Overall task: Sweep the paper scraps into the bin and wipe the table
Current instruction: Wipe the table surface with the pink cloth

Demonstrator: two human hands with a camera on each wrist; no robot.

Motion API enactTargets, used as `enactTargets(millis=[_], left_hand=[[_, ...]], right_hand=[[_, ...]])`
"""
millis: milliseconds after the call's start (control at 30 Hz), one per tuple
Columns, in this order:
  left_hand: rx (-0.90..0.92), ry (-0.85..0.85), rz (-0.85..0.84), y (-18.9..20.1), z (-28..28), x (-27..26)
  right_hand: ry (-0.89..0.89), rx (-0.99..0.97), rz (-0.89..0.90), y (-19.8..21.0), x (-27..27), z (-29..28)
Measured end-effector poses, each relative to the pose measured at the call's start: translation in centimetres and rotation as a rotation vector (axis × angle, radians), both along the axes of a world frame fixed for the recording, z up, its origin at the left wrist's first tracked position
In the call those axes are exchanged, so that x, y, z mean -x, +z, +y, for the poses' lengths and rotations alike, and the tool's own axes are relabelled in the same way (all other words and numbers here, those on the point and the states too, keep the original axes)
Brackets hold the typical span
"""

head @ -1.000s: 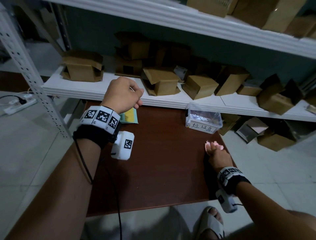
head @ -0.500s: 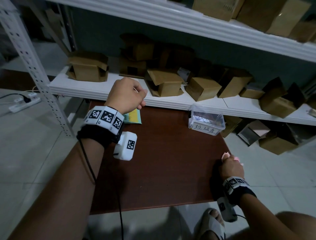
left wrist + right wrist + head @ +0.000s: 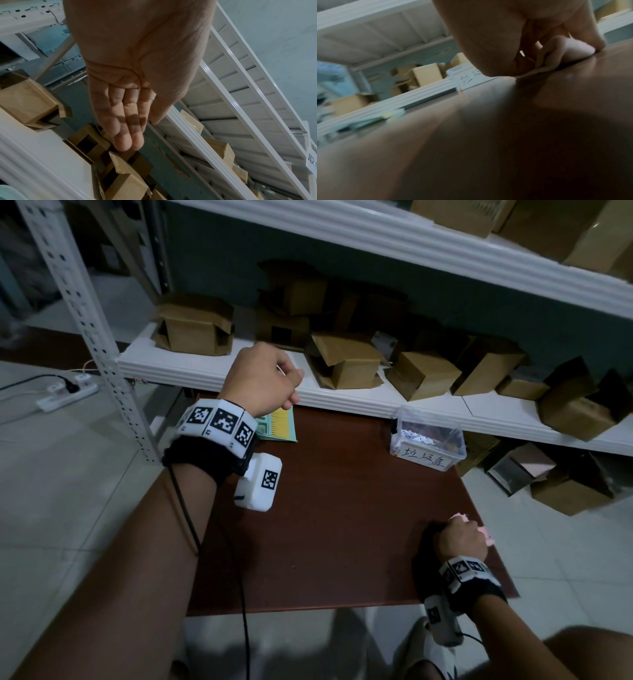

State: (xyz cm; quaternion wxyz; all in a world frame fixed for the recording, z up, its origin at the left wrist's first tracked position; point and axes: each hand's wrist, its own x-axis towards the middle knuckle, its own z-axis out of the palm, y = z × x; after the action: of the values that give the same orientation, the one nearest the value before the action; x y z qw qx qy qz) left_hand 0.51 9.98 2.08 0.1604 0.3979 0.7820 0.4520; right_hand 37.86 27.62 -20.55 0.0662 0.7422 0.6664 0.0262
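Observation:
My right hand point(image 3: 460, 541) grips a bunched pink cloth point(image 3: 486, 533) and presses it on the brown table point(image 3: 325, 525) at its right edge. In the right wrist view the fingers curl round the cloth point(image 3: 573, 52), which lies flat against the tabletop point(image 3: 505, 121). A clear plastic bin point(image 3: 428, 445) with a handwritten label stands at the table's back right, with white paper scraps inside. My left hand point(image 3: 263, 378) hovers above the back left corner. The left wrist view shows its fingers point(image 3: 125, 121) relaxed and holding nothing.
A green and yellow card point(image 3: 279, 426) lies at the table's back left, partly under my left hand. A white shelf point(image 3: 342, 402) with several cardboard boxes overhangs the table's far edge. A metal upright point(image 3: 89, 313) stands on the left. My sandalled foot point(image 3: 435, 655) is below the near edge.
My right hand has slid the pink cloth along the table toward me and to the right edge. The left hand has stayed in about the same place.

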Motion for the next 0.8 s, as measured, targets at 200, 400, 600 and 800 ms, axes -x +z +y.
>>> enactTargets(millis=[200,400,600,800], left_hand=[[-0.005,-0.024,-0.01,0.0,0.3,-0.6],[-0.013,-0.027,-0.003,-0.1,0.3,-0.4],[-0.02,-0.011,-0.014,0.1,0.0,0.0],[-0.017,0.003,-0.001,0.2,-0.6,0.3]], right_hand=[[0.223,-0.016,-0.094,0.0,3.9,-3.0],[0.443,-0.011,-0.04,-0.1,9.2,-6.2],[0.613,-0.016,0.04,0.0,14.5,-10.2],[0.79,0.057,0.047,0.4,19.8,-14.1]])
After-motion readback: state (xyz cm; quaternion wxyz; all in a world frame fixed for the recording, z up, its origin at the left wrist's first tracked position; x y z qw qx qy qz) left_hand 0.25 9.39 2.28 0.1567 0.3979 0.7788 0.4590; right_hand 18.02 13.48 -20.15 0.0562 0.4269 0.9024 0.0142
